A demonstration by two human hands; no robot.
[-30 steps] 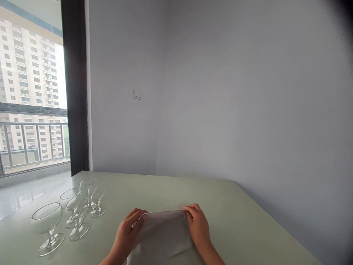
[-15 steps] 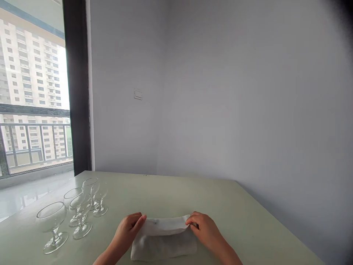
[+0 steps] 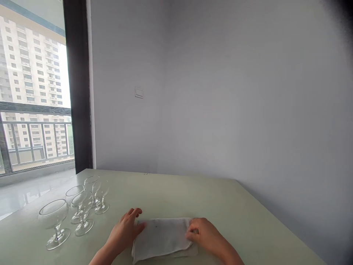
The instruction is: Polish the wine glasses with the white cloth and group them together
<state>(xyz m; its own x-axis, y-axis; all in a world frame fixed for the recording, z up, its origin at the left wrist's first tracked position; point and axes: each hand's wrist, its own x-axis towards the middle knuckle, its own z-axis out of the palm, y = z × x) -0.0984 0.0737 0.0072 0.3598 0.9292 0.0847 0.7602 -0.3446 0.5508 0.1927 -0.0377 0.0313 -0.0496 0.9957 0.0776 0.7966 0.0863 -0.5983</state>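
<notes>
Watching from my end, I've got my left forearm (image 3: 106,252) and right forearm (image 3: 227,251) angled inward from the bottom. My left hand (image 3: 125,227) is loosely spread, thumb (image 3: 140,228) away from the bent fingers (image 3: 135,212). My right hand (image 3: 204,232) is more curled, fingertips (image 3: 190,235) too blurry to call.

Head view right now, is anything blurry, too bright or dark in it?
Head view: the right hand looks slightly blurred at the fingertips; the sky outside is washed out white; the floor left of the table shows reflections. Head view, top right: the corner is darkened to black.
</notes>
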